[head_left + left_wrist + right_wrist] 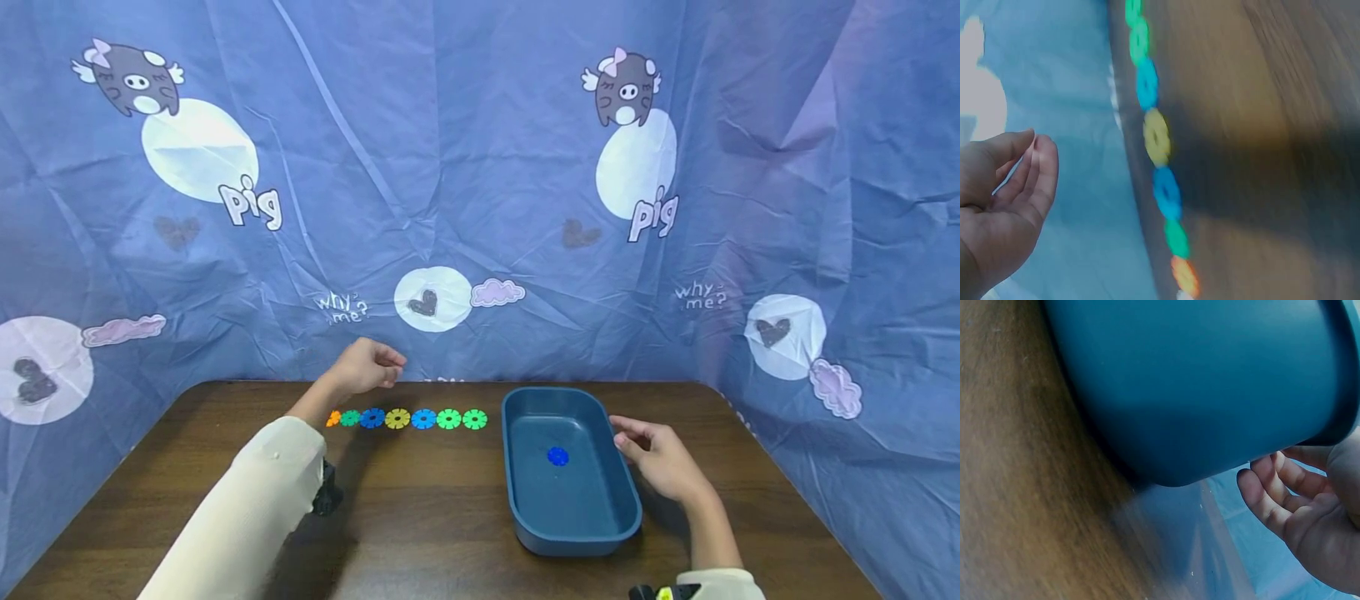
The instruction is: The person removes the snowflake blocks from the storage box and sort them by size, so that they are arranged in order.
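In the head view my left hand (369,367) hovers over the far edge of the table, just behind a row of notched plastic discs. Its thumb and fingertips come close together, and nothing shows between them. The row runs orange disc (333,418), green, blue, yellow disc (397,418), lighter blue disc (423,418), then two bright green ones. At the right, my right hand (660,458) is beside the blue tub (573,521), its thumb and fingertips at the tub's right rim. A dark blue disc (557,456) lies on the tub's floor.
The brown wooden table (420,517) carries the tub and the row of discs. A blue printed cloth (480,167) hangs behind the table's far edge. Dark wrist devices are worn at both sleeves.
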Demonstrator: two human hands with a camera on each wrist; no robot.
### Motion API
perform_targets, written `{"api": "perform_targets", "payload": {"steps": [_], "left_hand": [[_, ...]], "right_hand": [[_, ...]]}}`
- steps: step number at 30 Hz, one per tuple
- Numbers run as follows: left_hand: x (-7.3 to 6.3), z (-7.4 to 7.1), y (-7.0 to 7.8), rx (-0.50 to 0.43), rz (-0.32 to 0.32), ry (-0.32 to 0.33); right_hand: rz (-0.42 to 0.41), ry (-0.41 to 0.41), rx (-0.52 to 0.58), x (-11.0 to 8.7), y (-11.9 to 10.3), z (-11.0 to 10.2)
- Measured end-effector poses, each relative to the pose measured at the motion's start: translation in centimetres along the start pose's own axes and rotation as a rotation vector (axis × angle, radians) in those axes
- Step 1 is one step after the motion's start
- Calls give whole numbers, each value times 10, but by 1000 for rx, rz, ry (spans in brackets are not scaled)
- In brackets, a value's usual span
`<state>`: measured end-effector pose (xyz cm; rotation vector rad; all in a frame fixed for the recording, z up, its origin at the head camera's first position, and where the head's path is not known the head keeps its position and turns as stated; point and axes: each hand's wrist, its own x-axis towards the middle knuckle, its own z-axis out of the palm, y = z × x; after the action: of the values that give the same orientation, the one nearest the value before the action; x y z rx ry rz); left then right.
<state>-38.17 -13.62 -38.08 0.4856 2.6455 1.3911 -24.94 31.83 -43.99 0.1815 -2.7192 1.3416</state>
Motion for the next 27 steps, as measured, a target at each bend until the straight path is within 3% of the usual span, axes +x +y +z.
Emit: {"api": "perform_targets", "payload": {"steps": [9, 14, 21, 27], "left_hand": [[18, 50, 56, 88, 99, -93], [22, 81, 77, 209, 182, -147], [25, 129, 93, 291, 307, -254], [28, 163, 92, 313, 337, -308]], "right_hand": [[17, 4, -2, 0, -1, 0], [28, -7, 0, -1, -1, -1], [26, -4, -17, -1, -1, 0], [20, -5, -27, 0, -1, 1]]}}
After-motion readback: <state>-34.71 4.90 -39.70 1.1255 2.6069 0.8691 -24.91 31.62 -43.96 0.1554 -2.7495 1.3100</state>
